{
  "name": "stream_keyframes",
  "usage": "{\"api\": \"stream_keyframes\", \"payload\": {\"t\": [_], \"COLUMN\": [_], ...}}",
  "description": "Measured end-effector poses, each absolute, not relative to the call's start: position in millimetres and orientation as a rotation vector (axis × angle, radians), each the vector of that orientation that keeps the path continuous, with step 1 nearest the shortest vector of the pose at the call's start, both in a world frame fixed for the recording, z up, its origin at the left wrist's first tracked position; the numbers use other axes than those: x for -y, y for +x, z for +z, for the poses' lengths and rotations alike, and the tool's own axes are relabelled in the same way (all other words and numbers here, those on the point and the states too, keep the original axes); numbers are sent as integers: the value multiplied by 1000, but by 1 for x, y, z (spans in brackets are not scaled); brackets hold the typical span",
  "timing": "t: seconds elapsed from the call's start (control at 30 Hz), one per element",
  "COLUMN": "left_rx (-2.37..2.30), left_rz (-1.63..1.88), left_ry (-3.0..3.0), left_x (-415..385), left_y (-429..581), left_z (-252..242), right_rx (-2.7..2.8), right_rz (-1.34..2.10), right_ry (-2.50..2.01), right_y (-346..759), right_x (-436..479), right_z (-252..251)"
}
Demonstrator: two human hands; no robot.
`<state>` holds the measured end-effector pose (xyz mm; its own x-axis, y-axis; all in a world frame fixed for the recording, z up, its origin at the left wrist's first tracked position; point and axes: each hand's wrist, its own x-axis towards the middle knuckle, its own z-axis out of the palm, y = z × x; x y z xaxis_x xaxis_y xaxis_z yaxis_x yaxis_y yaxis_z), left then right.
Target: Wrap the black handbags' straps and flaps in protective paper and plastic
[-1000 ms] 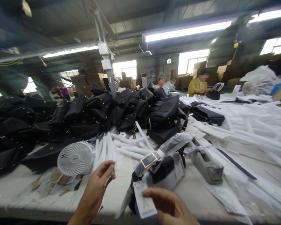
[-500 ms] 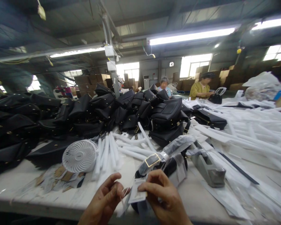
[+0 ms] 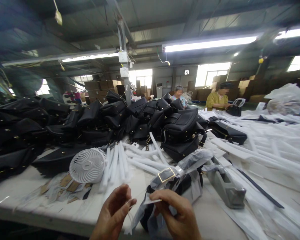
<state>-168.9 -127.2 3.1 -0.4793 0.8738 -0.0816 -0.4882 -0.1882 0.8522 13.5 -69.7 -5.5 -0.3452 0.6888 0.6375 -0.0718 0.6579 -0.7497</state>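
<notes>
Near the table's front edge, my left hand [image 3: 115,210] pinches a thin white string [image 3: 131,204] between thumb and fingers. Just to its right, my right hand [image 3: 177,210] is closed on a white tag [image 3: 152,201], which I see nearly edge-on. Behind and beneath that hand lies a black strap [image 3: 148,216] partly wrapped in clear plastic. A gold rectangular buckle [image 3: 166,175] shows beside the plastic wrapping [image 3: 195,160]. Whether the string runs to the tag, I cannot tell.
A white fan [image 3: 87,165] stands at left beside cardboard scraps [image 3: 65,181]. White foam tubes [image 3: 118,163] lie behind my hands. Black bags [image 3: 180,124] are heaped across the back. A grey tape dispenser [image 3: 227,186] sits at right. Two people work farther off.
The tag in my right hand has tilted from face-on to nearly edge-on. My left hand stays close by with the string. The whole view has shifted slightly.
</notes>
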Motion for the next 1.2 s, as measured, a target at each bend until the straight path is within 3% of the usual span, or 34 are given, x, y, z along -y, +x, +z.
{"api": "stream_keyframes", "payload": {"t": [0.3, 0.63, 0.8, 1.2], "left_rx": [-1150, -1304, -1199, -1166], "left_rz": [1368, 1460, 1329, 1870], "left_ry": [758, 758, 748, 729], "left_x": [121, 128, 135, 130], "left_y": [-179, -193, -187, -155], "left_z": [-36, -33, -29, 14], "right_rx": [1697, 1680, 1716, 1792], "right_rz": [925, 957, 934, 862], "right_ry": [-526, -485, -469, -508], "right_y": [11, 12, 11, 7], "right_x": [69, 65, 65, 67], "right_z": [1, -4, -1, 7]}}
